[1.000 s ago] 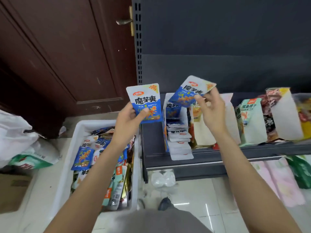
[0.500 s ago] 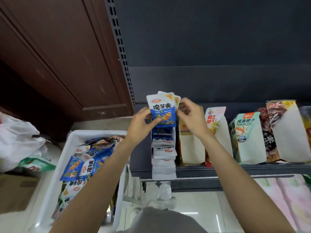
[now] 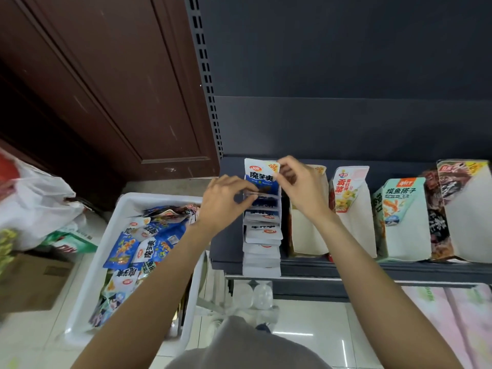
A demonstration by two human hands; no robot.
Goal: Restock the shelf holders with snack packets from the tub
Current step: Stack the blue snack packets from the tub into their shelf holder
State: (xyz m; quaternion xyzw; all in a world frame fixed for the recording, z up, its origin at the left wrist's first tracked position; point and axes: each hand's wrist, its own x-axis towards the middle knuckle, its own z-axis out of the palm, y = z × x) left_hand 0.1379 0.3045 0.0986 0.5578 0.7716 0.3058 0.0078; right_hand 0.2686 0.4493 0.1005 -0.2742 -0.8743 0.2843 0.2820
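a person restocks a dark shelf [image 3: 372, 270]; the right hand [image 3: 300, 187] pinches the top right corner of a blue-and-white snack packet [image 3: 262, 177] standing upright at the back of the leftmost white holder [image 3: 262, 267], near the shelf's left end; the left hand [image 3: 226, 201], fingers curled, pinches the packet's left side lower down, just above the row of packets already filed in that holder; both forearms reach up from the bottom edge of the view; the white tub [image 3: 122, 209] sits on the tiled floor below and to the left of the shelf, holding a loose heap of similar blue packets [image 3: 141, 249]; to the right along the shelf stand further holders, one with a yellow-labelled packet [image 3: 346, 187] and one with a pale green box [image 3: 402, 209], then dark-wrapped packets [image 3: 436, 209] near the right end; a white plastic bag [image 3: 34, 198] lies beside the tub's left wall, in front of a brown wooden door [image 3: 106, 89].
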